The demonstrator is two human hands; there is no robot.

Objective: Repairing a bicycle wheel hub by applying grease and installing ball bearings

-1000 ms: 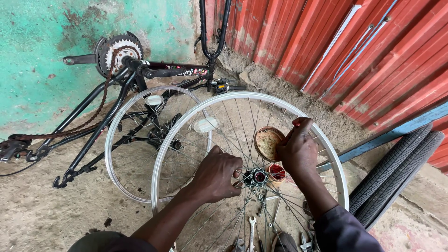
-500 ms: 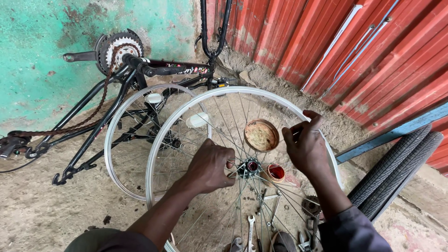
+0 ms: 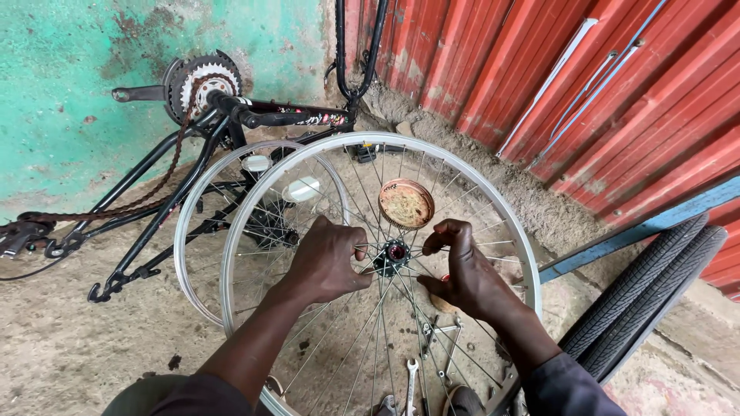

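Both hands, left (image 3: 327,258) and right (image 3: 462,270), pinch wheel (image 3: 254,231) spokes beside the hub (image 3: 391,256).

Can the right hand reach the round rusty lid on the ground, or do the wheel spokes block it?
Probably not directly. The right hand is on the near side of the wheel, and the rusty lid shows through the spokes, which appear to lie between them. The hand would likely need to go around the rim.

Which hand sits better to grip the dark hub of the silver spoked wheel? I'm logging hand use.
Left, probably: left hand rests on spokes touching the dark hub; right hand sits slightly farther, fingers curled.
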